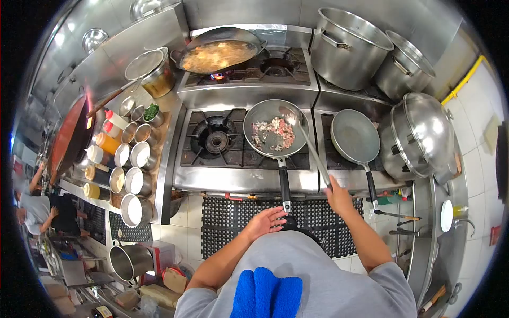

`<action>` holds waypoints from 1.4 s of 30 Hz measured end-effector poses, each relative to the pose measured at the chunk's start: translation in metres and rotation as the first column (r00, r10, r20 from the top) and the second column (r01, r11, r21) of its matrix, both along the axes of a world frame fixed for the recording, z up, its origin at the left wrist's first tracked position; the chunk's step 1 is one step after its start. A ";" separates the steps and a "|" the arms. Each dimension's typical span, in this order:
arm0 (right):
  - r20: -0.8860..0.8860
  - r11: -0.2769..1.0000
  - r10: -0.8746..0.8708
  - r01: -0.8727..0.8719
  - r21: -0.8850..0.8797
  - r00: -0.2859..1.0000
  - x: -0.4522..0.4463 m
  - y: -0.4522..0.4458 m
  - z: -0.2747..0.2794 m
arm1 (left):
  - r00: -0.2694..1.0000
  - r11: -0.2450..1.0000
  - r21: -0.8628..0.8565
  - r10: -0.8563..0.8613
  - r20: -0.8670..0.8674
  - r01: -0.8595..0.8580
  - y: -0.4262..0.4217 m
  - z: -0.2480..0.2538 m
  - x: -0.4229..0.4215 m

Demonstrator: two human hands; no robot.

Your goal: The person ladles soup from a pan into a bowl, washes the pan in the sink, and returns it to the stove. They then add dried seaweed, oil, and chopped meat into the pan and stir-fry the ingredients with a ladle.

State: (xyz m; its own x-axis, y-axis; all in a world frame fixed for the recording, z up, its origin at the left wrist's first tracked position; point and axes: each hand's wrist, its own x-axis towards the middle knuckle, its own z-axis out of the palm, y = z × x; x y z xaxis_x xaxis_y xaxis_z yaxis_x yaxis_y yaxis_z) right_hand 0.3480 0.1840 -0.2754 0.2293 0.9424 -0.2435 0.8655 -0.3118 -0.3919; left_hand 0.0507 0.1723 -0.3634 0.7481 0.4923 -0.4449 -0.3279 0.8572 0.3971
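My right hand (338,196) is wrapped round the long handle of a metal spatula (315,152). The spatula's blade rests inside a grey frying pan (260,110), against chopped, pinkish meat-like food (280,132) scattered over the pan's base. This pan sits on a stove burner, its black handle (284,183) pointing toward my body. Close to the handle's end is my left hand (265,222), its fingers stretched out and loosely apart; whether a fingertip touches the handle I cannot tell. It grips nothing.
A second frying pan (355,135) sits to the right, beside a large domed steamer (424,135). Behind, a wok (217,55) of bubbling oil stands over a flame, near tall stockpots (347,53). Sauce bottles (106,142) and metal containers (135,181) fill the left counter. Several people (37,209) are at far left.
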 end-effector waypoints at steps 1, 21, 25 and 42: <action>-0.008 0.962 0.116 -0.111 0.249 0.993 0.012 -0.015 -0.039 | 1.000 1.000 -0.006 -0.004 -0.006 0.004 0.000 -0.002 0.000; -0.183 0.999 0.015 -0.010 0.032 0.983 0.002 0.022 0.015 | 0.999 1.000 -0.012 -0.004 -0.047 0.004 -0.003 0.004 -0.005; -0.112 0.996 0.065 -0.057 0.071 0.992 -0.008 0.040 -0.017 | 0.999 1.000 -0.007 0.012 -0.038 -0.012 -0.006 0.004 -0.003; 0.205 0.958 0.221 -0.252 0.139 0.953 0.071 0.014 0.043 | 1.000 1.000 -0.019 -0.017 -0.009 0.016 -0.004 -0.002 0.001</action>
